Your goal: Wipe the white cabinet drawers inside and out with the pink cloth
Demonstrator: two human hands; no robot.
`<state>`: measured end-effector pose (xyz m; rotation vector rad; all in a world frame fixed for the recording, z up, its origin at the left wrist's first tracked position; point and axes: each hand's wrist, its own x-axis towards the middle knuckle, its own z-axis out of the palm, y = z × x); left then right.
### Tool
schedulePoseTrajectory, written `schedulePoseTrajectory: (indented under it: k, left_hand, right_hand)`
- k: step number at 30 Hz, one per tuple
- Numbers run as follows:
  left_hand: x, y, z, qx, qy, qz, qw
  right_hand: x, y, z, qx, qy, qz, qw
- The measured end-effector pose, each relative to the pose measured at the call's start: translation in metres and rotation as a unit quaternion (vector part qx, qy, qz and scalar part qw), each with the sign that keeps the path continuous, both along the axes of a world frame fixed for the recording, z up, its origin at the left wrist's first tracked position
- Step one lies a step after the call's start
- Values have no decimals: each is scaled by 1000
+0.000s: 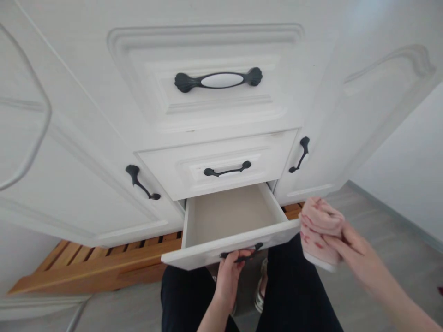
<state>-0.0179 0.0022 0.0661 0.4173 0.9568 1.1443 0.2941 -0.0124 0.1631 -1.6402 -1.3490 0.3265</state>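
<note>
A white drawer is pulled out at the bottom of a white cabinet, and its visible floor is bare. My left hand has its fingers wrapped round the black handle on the drawer's front. To the right of the drawer, my right hand grips a folded pink cloth with red marks and a white edge. The cloth is beside the right end of the drawer front and hides part of my fingers.
Above are two closed drawers with black handles, flanked by cabinet doors with handles. A slatted wooden bench runs beneath the cabinet at the left. My knees are under the drawer, and a wall stands at the right.
</note>
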Motion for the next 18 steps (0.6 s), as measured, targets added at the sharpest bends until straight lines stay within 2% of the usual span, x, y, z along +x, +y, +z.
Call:
schedulePoseTrajectory:
  k: [3, 6, 8, 11, 14, 18]
  left_hand:
    - [-2, 27, 11, -15, -49, -9, 999]
    - [-4, 37, 22, -17, -122, -18, 992]
    - [-4, 41, 23, -19, -198, -14, 980]
    - [0, 53, 19, -12, -261, 3, 965]
    - [7, 73, 11, 3, -256, 20, 966]
    - [9, 86, -5, -5, -236, 55, 970]
  right_hand:
    - [-64, 41, -23, 61, -19, -108, 992]
    - [-104, 79, -39, 138, -73, -168, 973]
    - [-123, 96, -40, 164, -100, -135, 972]
    - [-156, 112, -34, 142, -149, -30, 978]
    - [-204, 123, -36, 108, -194, 25, 975]
    - [-272, 139, -53, 115, -231, 131, 957]
